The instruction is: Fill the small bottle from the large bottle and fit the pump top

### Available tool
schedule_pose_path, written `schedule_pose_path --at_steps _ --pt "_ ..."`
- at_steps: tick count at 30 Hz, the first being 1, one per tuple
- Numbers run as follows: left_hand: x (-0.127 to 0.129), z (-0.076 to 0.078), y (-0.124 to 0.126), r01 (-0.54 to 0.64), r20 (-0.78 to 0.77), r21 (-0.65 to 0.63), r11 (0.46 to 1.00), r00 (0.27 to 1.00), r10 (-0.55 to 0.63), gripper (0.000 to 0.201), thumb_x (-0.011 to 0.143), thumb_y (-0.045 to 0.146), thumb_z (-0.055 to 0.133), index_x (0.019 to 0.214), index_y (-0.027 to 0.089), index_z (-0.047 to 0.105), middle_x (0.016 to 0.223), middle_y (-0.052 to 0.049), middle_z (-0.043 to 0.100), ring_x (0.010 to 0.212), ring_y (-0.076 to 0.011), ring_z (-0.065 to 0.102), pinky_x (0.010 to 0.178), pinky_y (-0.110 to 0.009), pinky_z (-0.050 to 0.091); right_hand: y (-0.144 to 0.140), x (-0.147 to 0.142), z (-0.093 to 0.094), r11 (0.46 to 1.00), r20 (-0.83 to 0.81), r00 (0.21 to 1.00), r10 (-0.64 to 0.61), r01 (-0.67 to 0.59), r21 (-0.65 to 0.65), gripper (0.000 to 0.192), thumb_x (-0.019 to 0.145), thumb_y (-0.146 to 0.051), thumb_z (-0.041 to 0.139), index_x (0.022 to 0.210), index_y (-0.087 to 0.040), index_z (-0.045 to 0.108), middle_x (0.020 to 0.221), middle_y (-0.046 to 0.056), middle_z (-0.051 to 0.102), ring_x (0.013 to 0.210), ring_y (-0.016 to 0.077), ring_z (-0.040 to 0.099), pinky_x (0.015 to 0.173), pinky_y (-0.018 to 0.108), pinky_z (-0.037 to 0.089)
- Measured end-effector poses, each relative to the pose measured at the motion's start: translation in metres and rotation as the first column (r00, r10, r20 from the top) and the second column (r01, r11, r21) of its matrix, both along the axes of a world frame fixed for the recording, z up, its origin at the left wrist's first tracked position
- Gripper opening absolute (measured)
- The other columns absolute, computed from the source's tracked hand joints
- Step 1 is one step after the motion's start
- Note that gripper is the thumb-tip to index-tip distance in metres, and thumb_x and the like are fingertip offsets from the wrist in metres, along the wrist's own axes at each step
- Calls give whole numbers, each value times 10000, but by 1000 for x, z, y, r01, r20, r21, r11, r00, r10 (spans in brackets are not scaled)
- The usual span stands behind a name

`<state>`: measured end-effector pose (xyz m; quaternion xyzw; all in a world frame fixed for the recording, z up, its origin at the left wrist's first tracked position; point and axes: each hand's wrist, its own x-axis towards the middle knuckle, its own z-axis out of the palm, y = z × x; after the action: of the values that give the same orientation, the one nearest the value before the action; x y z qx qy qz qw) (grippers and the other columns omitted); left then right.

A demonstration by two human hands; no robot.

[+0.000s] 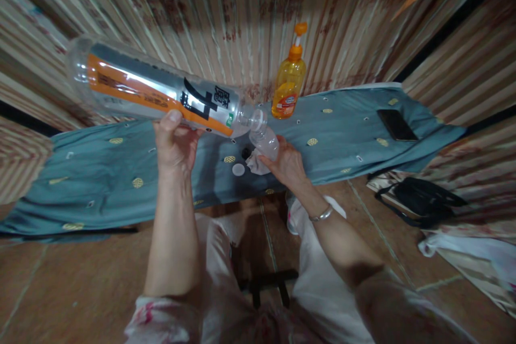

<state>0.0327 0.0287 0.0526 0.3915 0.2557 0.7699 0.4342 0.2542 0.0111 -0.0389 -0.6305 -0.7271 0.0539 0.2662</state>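
Observation:
My left hand (177, 140) is closed around a large clear plastic bottle (161, 91) with a silver and orange label. The bottle lies nearly level in the air, its neck tipped slightly down to the right. Its mouth meets the opening of a small clear bottle (266, 142), which leans toward it; whether liquid is flowing I cannot tell. My right hand (288, 164) grips the small bottle, fingers partly hidden behind it. Below them on the cloth are a white round cap (238, 170), a small black cap (245, 153) and a crumpled pale cloth (257, 163).
An orange pump bottle (288, 83) stands at the bench's back edge. A dark phone (397, 124) lies on the right of the teal cloth (338, 134). Striped curtains (193, 16) hang behind. A black bag (423, 199) sits on the right.

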Motion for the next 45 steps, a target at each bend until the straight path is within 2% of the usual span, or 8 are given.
schedule_pose_path --at_steps 5,14,17,22,27,33,38,45 --pt "0 0 1 20 17 12 1000 1000 -20 375 553 323 870 851 270 649 743 44 700 647 -171 641 691 -366 582 0 0 1 999 21 1000 -5 5 -31 639 874 -431 743 1347 -57 532 1095 213 750 1041 340 712 860 397 553" --pt "-2 0 0 1 9 -11 1000 1000 -1 368 550 338 860 843 277 645 762 32 674 673 -194 631 620 -365 522 1 0 -2 1000 -6 1000 -6 5 -12 620 868 -436 748 1334 -79 546 1109 214 753 1051 349 719 866 414 563" --pt "-3 -1 1 4 -41 -17 1000 999 -5 350 585 344 839 874 290 649 820 19 677 759 -225 655 603 -360 492 1 0 -2 1000 -2 1000 -9 9 -9 625 862 -425 759 1339 -84 543 1113 209 753 1051 347 716 875 415 561" --pt "-4 0 1 0 -18 -27 1000 1000 0 343 552 331 840 816 282 627 794 19 667 726 -219 634 620 -379 502 0 -1 0 1000 4 1000 -11 11 -14 645 851 -396 775 1348 -59 538 1107 215 750 1042 346 716 874 413 564" --pt "-4 0 -1 -8 -72 -28 1000 997 6 336 587 371 825 847 293 627 817 6 671 856 -276 675 625 -388 509 0 0 1 1000 2 1000 -11 11 -8 635 850 -397 780 1340 -62 553 1087 209 757 1040 344 721 866 416 580" --pt "-2 -1 0 29 -23 35 999 999 -28 351 591 338 856 868 285 646 778 39 672 723 -193 655 676 -370 562 1 1 -3 1000 -27 1000 10 -9 28 601 867 -407 758 1325 -71 564 1087 212 759 1030 343 723 863 423 584" --pt "-1 1 1 15 5 2 1000 1000 -15 405 534 338 872 871 279 657 743 43 687 657 -188 635 675 -380 584 1 1 -3 1000 -17 1000 4 -4 7 601 846 -403 779 1308 -83 565 1102 211 752 1033 346 717 877 431 580" --pt "-1 0 1 -9 -24 1 1000 1000 9 405 560 355 856 913 301 665 792 16 673 778 -238 667 662 -396 561 0 -1 -1 1000 12 1000 -10 10 -16 605 870 -422 749 1327 -82 547 1094 210 749 1033 347 713 869 427 569"
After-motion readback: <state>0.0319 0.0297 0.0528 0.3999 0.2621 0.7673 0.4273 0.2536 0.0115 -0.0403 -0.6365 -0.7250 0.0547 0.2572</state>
